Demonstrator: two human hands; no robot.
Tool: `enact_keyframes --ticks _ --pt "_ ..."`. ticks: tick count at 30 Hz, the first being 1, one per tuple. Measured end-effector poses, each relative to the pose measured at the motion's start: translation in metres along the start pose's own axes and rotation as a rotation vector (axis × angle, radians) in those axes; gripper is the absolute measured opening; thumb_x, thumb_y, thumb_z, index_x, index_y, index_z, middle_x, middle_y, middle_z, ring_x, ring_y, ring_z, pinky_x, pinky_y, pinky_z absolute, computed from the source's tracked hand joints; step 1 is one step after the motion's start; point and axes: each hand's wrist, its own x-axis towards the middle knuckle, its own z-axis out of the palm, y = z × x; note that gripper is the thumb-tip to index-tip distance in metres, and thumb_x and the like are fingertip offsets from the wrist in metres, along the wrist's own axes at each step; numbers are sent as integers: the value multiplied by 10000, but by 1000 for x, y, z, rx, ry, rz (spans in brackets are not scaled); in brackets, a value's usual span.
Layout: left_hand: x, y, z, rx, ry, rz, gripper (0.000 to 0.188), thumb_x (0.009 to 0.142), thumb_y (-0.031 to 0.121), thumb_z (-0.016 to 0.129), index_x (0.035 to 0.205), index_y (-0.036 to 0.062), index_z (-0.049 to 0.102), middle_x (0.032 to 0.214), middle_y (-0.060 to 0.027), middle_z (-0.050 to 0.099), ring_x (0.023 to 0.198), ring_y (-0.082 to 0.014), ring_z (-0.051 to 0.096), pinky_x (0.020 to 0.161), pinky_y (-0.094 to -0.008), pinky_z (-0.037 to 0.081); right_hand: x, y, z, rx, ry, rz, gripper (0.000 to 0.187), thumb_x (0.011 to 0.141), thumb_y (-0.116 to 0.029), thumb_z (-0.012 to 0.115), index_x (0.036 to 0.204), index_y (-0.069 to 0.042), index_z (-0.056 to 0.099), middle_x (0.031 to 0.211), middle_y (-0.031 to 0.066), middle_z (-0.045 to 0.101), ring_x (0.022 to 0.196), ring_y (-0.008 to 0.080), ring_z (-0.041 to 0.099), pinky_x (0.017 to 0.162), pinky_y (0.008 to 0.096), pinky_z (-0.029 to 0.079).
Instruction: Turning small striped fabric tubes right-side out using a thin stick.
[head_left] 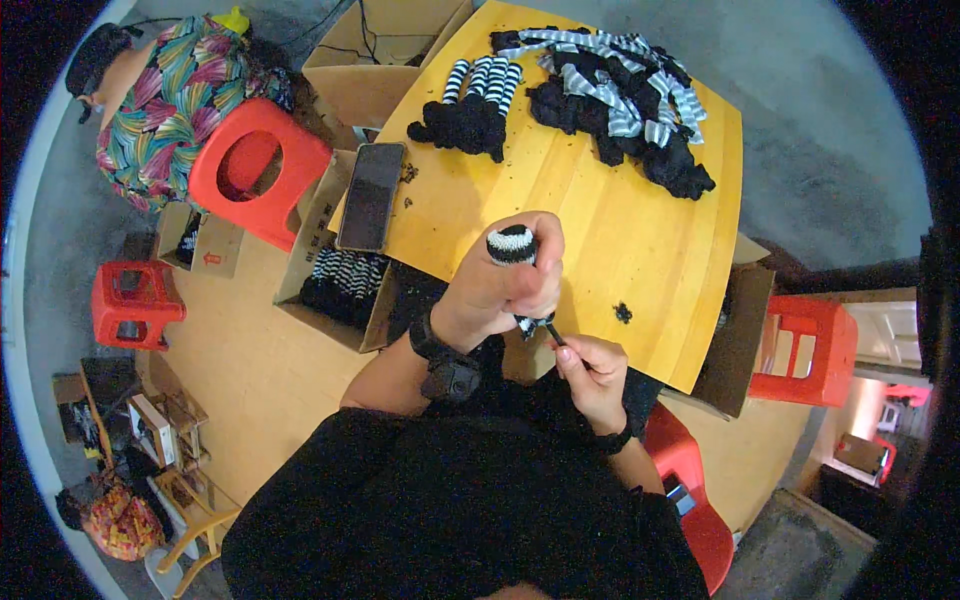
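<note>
My left hand (500,285) is closed around a black-and-white striped knitted piece (511,244), whose rounded end pokes out above the thumb. More of its striped fabric shows below the fist. Just under it, my right hand (592,372) pinches a thin dark strand-like thing (556,335) that runs up to the knit; whether it is yarn or a slim tool I cannot make out. Both hands are over the near edge of the yellow wooden table (640,270). Farther back lie a bundle of black knits with rolled striped parts (465,125) and a loose heap of black and grey-striped knits (625,95).
A phone (371,197) lies at the table's left edge. Beside it on the floor stands a cardboard box (345,290) of striped knits. Red stools (262,165) stand left and right (810,350). Another person in a patterned top (180,110) is at the far left. Dark lint (623,313) dots the tabletop.
</note>
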Motion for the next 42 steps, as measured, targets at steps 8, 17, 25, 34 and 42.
enact_keyframes --ticks 8,17,25,34,42 --pt "0 -27 8 211 55 -69 400 844 395 541 664 53 438 466 19 358 368 -54 293 354 -208 216 7 -15 20 349 -1 85 185 881 -118 514 810 25 606 607 12 544 525 67 465 483 204 372" --pt "2 -12 8 207 200 143 241 885 258 502 960 32 464 655 -48 494 505 -92 434 477 -212 343 20 -16 10 222 -36 134 245 895 -148 498 700 -10 551 577 -16 502 527 49 433 493 193 344" --pt "5 16 -9 192 322 396 221 903 290 456 943 73 467 680 -48 510 534 -143 496 503 -257 413 3 3 1 75 8 87 161 862 -130 555 850 6 641 585 -26 526 520 34 439 474 181 350" --pt "8 5 -4 185 290 337 223 897 286 470 939 68 452 705 -50 515 563 -155 507 545 -280 425 2 -4 2 91 33 93 170 862 -134 557 851 12 643 577 -25 522 510 34 436 469 185 354" --pt "5 -2 -2 249 204 338 243 893 287 478 920 47 446 691 -81 552 650 -230 556 671 -364 448 3 -7 6 114 66 68 179 870 -140 545 853 13 637 580 -20 520 512 41 441 469 185 356"
